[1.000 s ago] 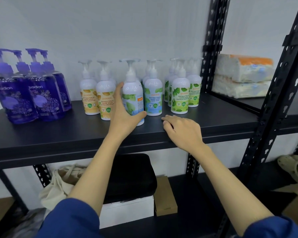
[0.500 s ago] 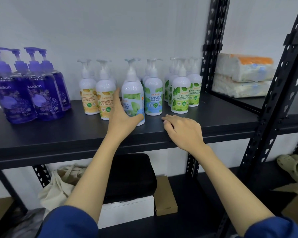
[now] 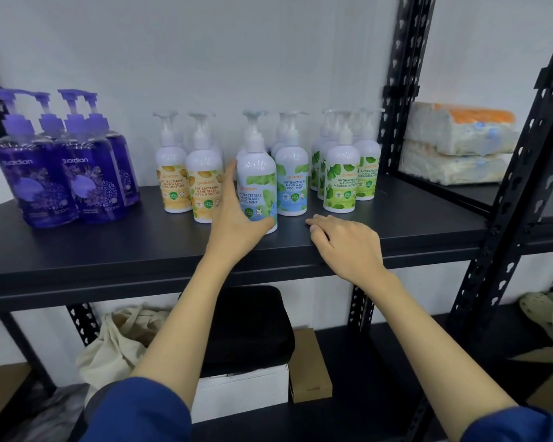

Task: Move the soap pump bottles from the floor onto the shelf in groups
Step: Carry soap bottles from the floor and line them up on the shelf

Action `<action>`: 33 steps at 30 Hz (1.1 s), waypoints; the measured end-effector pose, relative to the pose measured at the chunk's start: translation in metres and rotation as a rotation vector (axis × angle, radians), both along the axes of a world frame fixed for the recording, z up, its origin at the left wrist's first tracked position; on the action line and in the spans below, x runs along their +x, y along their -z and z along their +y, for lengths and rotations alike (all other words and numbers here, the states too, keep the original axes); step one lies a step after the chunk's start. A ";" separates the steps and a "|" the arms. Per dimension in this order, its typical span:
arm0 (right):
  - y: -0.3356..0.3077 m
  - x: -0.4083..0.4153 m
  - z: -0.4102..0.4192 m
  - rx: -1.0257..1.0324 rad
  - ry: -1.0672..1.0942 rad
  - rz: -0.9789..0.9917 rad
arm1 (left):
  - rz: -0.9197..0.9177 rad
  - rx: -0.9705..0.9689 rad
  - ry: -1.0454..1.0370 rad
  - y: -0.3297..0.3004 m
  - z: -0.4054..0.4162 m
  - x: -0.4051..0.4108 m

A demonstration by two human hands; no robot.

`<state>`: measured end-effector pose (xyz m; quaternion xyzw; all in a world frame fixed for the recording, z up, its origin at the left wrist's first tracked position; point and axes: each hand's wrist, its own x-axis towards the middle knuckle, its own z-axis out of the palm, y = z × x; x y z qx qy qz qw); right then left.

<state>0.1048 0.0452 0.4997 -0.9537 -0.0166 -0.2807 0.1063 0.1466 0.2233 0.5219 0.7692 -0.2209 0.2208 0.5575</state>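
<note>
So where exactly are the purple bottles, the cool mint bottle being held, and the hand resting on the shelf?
purple bottles (image 3: 87,186): head view, front label of the nearer right bottle.
cool mint bottle (image 3: 258,177): head view, white upper body above the label.
right hand (image 3: 348,247): head view, back of the hand.

Shelf front: a bare strip of the black shelf runs along the edge, widest at right.
Left block: purple bottles stand clustered.
Middle block: white pump bottles stand packed in rows, narrow gaps between groups.
Right limit: black upright post.
Overhead: open wall above the pumps.
</note>
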 end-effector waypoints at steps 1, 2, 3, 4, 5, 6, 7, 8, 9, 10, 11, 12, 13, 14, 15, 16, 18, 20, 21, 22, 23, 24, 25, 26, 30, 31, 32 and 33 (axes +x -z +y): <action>0.000 0.000 0.000 0.000 0.002 -0.001 | 0.007 0.002 0.005 0.000 0.001 0.000; 0.000 0.000 0.000 0.000 0.002 -0.003 | 0.008 -0.004 0.000 0.000 0.002 -0.001; 0.001 0.000 0.000 0.000 0.002 -0.006 | 0.007 -0.011 -0.013 0.001 0.002 -0.001; 0.001 0.000 0.000 -0.001 0.001 -0.012 | 0.000 -0.016 -0.029 0.002 0.002 -0.002; 0.001 0.000 0.000 -0.001 0.000 -0.016 | -0.016 -0.016 -0.049 0.002 0.002 -0.003; 0.001 0.001 0.000 -0.001 -0.001 -0.020 | -0.037 -0.010 -0.072 0.003 0.002 -0.004; 0.001 0.001 -0.001 0.001 -0.001 -0.021 | -0.055 0.002 -0.095 0.003 0.001 -0.005; 0.002 0.001 -0.001 0.002 0.000 -0.023 | -0.069 0.020 -0.114 0.004 0.001 -0.006; 0.002 0.002 -0.001 0.001 0.000 -0.026 | -0.080 0.034 -0.120 0.004 0.001 -0.006; 0.003 0.002 -0.001 -0.004 -0.001 -0.030 | -0.085 0.046 -0.110 0.004 0.001 -0.006; 0.003 0.002 -0.002 -0.007 -0.002 -0.031 | -0.086 0.060 -0.095 0.004 0.002 -0.006; 0.004 0.002 -0.002 -0.005 -0.002 -0.026 | -0.079 0.078 -0.079 0.004 0.003 -0.005; 0.004 0.003 -0.002 0.000 -0.002 -0.022 | -0.068 0.086 -0.058 0.003 0.004 -0.005; 0.004 0.003 -0.002 0.005 -0.001 -0.022 | -0.054 0.079 -0.035 0.003 0.005 -0.005; 0.004 0.003 -0.002 0.007 -0.001 -0.022 | -0.043 0.064 -0.017 0.003 0.006 -0.004; 0.003 0.003 -0.002 0.007 -0.001 -0.025 | -0.035 0.052 -0.009 0.004 0.007 -0.003; 0.004 0.004 -0.002 0.006 0.000 -0.034 | -0.029 0.041 -0.013 0.004 0.007 -0.004; 0.004 0.004 -0.001 0.001 0.001 -0.042 | -0.025 0.037 -0.018 0.004 0.006 -0.003; 0.005 0.003 -0.001 0.001 0.000 -0.041 | -0.022 0.033 -0.022 0.003 0.006 -0.003; 0.004 0.003 -0.001 0.003 0.000 -0.040 | -0.020 0.029 -0.025 0.003 0.006 -0.003; 0.004 0.003 -0.001 0.003 0.000 -0.041 | -0.020 0.024 -0.025 0.003 0.006 -0.003; 0.004 0.002 -0.002 0.000 0.001 -0.042 | -0.021 0.023 -0.027 0.003 0.005 -0.003; 0.003 0.002 -0.001 -0.005 0.002 -0.043 | -0.022 0.024 -0.033 0.003 0.005 -0.003; 0.004 0.002 -0.001 -0.010 0.002 -0.043 | -0.022 0.027 -0.043 0.003 0.004 -0.004; 0.003 0.002 -0.001 -0.009 0.000 -0.047 | -0.031 0.042 -0.083 0.003 0.002 -0.004; 0.003 0.002 -0.001 -0.012 0.001 -0.051 | -0.034 0.046 -0.085 0.003 0.002 -0.004; 0.003 0.002 -0.001 -0.014 0.002 -0.055 | -0.033 0.049 -0.086 0.003 0.002 -0.004; 0.003 0.002 -0.001 -0.015 0.004 -0.058 | -0.029 0.052 -0.087 0.003 0.002 -0.005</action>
